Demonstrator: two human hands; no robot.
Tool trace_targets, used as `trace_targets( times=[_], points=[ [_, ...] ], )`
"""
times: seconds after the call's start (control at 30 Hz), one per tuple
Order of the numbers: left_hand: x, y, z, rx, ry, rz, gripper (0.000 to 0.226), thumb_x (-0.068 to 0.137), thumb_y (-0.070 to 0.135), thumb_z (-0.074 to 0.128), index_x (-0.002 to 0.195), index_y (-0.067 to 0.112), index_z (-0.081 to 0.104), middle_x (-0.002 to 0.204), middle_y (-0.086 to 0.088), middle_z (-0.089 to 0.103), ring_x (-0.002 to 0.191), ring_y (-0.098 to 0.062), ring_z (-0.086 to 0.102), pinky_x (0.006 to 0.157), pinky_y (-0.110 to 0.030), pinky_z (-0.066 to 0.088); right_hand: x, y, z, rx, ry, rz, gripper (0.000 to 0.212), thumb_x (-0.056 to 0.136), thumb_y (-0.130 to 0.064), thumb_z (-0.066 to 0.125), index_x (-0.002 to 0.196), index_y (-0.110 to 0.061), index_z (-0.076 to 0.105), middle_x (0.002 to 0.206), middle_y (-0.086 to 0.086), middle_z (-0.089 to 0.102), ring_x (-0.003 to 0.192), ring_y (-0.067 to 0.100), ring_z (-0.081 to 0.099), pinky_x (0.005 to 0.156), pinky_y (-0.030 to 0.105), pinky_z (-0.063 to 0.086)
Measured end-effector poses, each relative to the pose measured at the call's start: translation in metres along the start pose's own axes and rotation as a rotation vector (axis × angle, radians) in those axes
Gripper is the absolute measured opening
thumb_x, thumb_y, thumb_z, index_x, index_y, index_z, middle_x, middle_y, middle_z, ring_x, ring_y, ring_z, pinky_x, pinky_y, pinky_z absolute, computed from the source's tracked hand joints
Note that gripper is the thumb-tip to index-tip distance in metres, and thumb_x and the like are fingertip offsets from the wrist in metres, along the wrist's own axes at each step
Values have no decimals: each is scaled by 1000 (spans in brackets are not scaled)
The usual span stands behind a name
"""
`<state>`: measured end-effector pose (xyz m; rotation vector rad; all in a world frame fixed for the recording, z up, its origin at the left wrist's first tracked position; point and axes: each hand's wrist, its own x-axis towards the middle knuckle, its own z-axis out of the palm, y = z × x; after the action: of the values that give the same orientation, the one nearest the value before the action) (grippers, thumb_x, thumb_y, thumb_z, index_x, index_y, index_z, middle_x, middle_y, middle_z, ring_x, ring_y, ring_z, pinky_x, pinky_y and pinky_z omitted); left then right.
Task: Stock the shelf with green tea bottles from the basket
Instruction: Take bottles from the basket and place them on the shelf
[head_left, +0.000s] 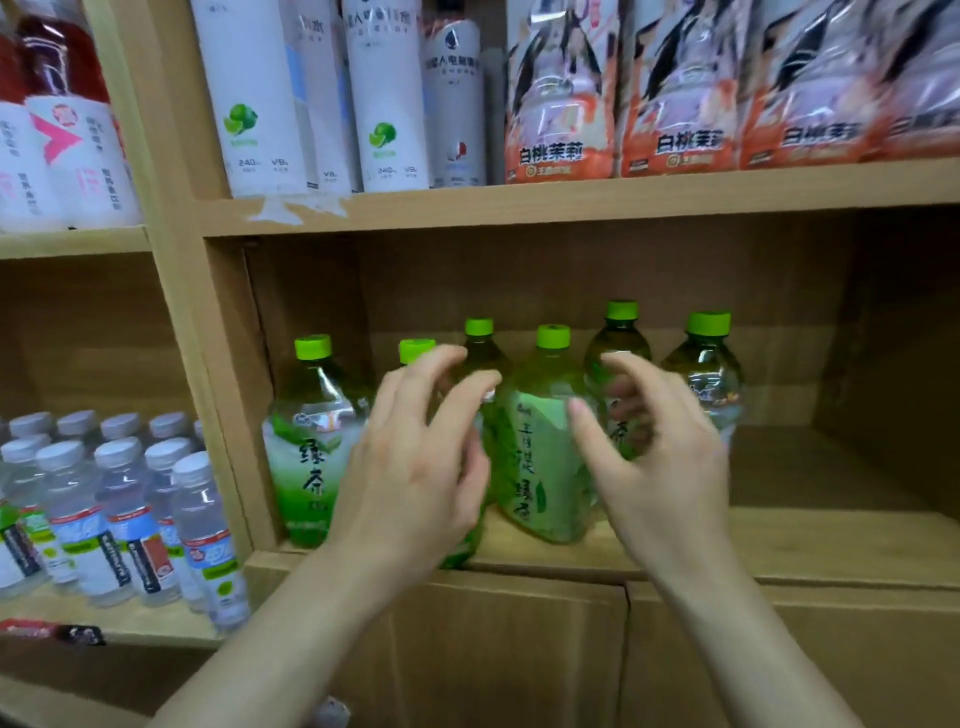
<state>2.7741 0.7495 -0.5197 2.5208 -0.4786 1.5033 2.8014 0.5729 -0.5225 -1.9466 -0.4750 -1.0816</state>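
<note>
Both my hands are raised in front of the light wooden shelf compartment (779, 545). My left hand (415, 467) is open, fingers curled loosely, gripping nothing; it hides most of one green-capped clear plastic green tea bottle (417, 351), of which mainly the cap shows. My right hand (660, 467) is likewise open with bent fingers, empty, just beside the front-centre green tea bottle with the pale green label (545, 452); whether the thumb touches it I cannot tell.

Six green tea bottles stand upright on the shelf. Leftmost bottle (311, 441) stands against the left wall. Two stand farther back (480, 343) (621, 332), and one at right (706, 369). The right part of the compartment is bare.

In the compartment to the left, small clear water bottles with white caps (130, 509) stand in rows. On the shelf above stand tall white bottles with lime pictures (260, 104) and orange-labelled bottles (685, 88).
</note>
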Motion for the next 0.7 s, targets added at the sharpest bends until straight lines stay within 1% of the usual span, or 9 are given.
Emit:
trace_targets(
  times=[0.07, 0.1, 0.23, 0.3, 0.4, 0.47, 0.53, 0.63, 0.7],
  points=[
    [4, 21, 16, -66, -58, 45, 38, 83, 18, 54, 120, 12, 59, 127, -11, 52, 114, -25, 50, 83, -36, 53, 11, 28, -29, -42, 198, 45, 52, 79, -35, 69, 124, -16, 52, 111, -1, 50, 97, 7, 49, 82, 15, 44],
    [9, 32, 25, -89, -99, 35, 39, 83, 21, 54, 122, 13, 57, 129, -10, 51, 117, -24, 49, 83, -37, 54, 15, 42, -38, -59, 202, 118, 63, 76, -35, 73, 130, -16, 46, 119, 2, 46, 106, 11, 48, 89, 19, 43],
    [54, 54, 47, -88, -204, -125, 47, 89, 29, 53, 134, 20, 46, 143, -7, 39, 131, -23, 35, 102, -38, 39, 20, 80, -37, 38, -110, 427, 107, 68, -41, 81, 149, -25, 12, 149, 4, 32, 134, 20, 36, 105, 29, 29],
    [88, 45, 53, 34, -280, -192, 44, 93, 33, 45, 136, 22, 42, 144, -9, 38, 132, -28, 34, 100, -41, 40, 20, 91, -29, 126, -191, 441, 100, 68, -37, 81, 144, -29, 16, 130, -10, 51, 120, 15, 51, 98, 29, 40],
    [127, 29, 61, 181, -518, -254, 41, 95, 43, 36, 128, 20, 48, 130, -16, 53, 119, -36, 47, 90, -43, 44, 19, 99, -22, 174, -182, 417, 82, 70, -29, 82, 130, -34, 26, 95, -26, 53, 85, -1, 58, 77, 18, 42],
    [133, 25, 68, 147, -692, -282, 53, 92, 57, 36, 129, 22, 49, 130, -13, 55, 117, -34, 51, 90, -39, 45, 17, 101, -21, 194, -176, 411, 83, 69, -30, 83, 131, -32, 27, 93, -24, 55, 81, -8, 56, 72, 15, 41],
    [130, 27, 70, 142, -737, -308, 58, 86, 63, 46, 130, 27, 48, 131, -11, 55, 117, -33, 52, 89, -36, 45, 17, 104, -23, 208, -181, 409, 85, 68, -30, 83, 131, -32, 27, 93, -23, 56, 82, -10, 55, 69, 11, 41],
    [130, 29, 69, 20, -673, -396, 28, 83, 54, 58, 100, 31, 55, 110, -6, 63, 97, -26, 57, 74, -29, 43, 21, 112, -30, 195, -182, 416, 88, 69, -28, 83, 135, -29, 25, 92, -24, 53, 82, -5, 56, 71, 12, 40],
    [132, 34, 66, 36, -693, -398, 21, 86, 47, 58, 95, 29, 53, 102, -3, 63, 91, -25, 58, 72, -29, 43, 25, 120, -38, 197, -182, 434, 92, 70, -28, 82, 139, -28, 22, 97, -18, 54, 88, 3, 55, 78, 19, 41]
  ],
)
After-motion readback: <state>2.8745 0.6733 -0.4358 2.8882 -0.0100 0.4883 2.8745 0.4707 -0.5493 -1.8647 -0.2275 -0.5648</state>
